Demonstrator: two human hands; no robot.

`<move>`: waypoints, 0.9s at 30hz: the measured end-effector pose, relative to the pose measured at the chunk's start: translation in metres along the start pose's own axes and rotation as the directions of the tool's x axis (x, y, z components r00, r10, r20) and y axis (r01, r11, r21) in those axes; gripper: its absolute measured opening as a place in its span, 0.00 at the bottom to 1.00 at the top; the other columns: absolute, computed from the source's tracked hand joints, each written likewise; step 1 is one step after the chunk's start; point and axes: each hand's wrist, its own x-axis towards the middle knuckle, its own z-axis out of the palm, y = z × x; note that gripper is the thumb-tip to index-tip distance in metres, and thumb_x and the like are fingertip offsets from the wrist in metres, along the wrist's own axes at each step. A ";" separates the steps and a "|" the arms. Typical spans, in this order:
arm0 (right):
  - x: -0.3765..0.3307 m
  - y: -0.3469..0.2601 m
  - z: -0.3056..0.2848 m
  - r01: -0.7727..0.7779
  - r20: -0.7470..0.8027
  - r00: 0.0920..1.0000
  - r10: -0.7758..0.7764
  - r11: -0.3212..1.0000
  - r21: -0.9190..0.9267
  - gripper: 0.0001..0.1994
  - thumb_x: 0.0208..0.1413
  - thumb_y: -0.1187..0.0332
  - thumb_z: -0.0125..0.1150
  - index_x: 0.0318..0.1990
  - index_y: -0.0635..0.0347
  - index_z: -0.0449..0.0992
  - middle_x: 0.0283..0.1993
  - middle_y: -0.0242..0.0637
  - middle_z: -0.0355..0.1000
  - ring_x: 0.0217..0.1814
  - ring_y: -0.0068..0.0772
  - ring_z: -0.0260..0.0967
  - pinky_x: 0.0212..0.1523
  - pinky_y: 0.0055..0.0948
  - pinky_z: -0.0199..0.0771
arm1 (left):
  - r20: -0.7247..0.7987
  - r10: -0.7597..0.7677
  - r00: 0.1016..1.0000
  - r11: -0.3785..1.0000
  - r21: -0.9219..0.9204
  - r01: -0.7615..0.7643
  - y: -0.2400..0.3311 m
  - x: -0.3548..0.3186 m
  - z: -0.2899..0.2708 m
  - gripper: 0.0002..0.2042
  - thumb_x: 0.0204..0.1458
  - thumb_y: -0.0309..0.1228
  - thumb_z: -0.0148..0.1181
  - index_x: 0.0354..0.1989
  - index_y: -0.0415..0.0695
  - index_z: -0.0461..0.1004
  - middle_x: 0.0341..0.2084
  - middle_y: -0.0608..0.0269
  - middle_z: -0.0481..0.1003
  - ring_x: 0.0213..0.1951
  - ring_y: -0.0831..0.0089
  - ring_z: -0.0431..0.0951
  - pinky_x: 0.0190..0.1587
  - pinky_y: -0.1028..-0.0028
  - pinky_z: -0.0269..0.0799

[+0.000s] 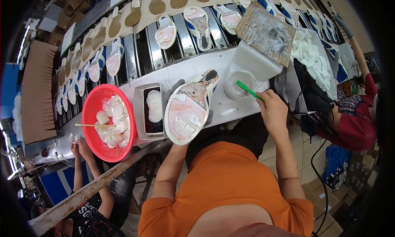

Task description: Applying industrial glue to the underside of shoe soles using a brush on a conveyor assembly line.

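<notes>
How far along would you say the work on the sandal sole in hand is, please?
Partly done: the sole in the left hand already shows a mottled brownish smear over its upper half. In hand: the right hand holds a green brush at the small white pot. Left: the sole's lower half looks bare.

Sandal sole (188, 109): smooth pale rubbery or plastic face w/ rough, grey-brown smeared patch at centre. Brush (247, 89): glossy green plastic handle, in right hand (273, 113). Small pot (238, 84): translucent whitish plastic, dull. Basin (91, 109): shiny red plastic, holding clear, glossy plastic pieces (113, 121); a thin pale wood stick (94, 125) lies across. Board (265, 33): brown cardboard, rough, crusted w/ grey dried residue. Bench (181, 70): matt grey metal, scuffed. Conveyor slats (142, 51): dark, smooth, semi-gloss. Tray (140, 109): dull grey, prob. metal. Shirt (224, 175): orange matt cloth. Left hand hidden behind sole.
</notes>
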 end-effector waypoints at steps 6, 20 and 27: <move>0.004 0.009 0.003 -0.006 0.070 0.998 -0.003 0.992 0.130 0.08 0.54 0.70 0.64 0.41 0.60 0.81 0.32 0.36 0.74 0.31 0.41 0.72 0.33 0.35 0.69 | 0.051 -0.101 0.994 0.995 0.014 0.100 0.013 -0.016 0.008 0.35 0.52 0.44 0.64 0.66 0.44 0.60 0.63 0.55 0.63 0.64 0.60 0.61 0.66 0.60 0.57; 0.010 -0.002 0.012 -0.411 0.389 0.911 0.135 0.248 0.877 0.08 0.57 0.74 0.63 0.43 0.66 0.79 0.34 0.34 0.78 0.27 0.15 0.66 0.29 0.17 0.67 | 0.269 0.038 0.962 0.986 0.146 -0.080 0.086 -0.002 0.011 0.31 0.57 0.38 0.60 0.67 0.43 0.58 0.63 0.56 0.63 0.64 0.63 0.63 0.67 0.62 0.57; 0.002 -0.054 0.011 -0.156 0.290 0.937 -0.194 0.510 0.846 0.08 0.52 0.76 0.67 0.40 0.65 0.82 0.34 0.34 0.77 0.33 0.20 0.70 0.33 0.20 0.68 | 0.274 0.039 0.961 0.982 0.168 -0.088 0.081 -0.013 0.006 0.31 0.57 0.38 0.61 0.67 0.43 0.58 0.63 0.56 0.63 0.64 0.63 0.64 0.67 0.62 0.57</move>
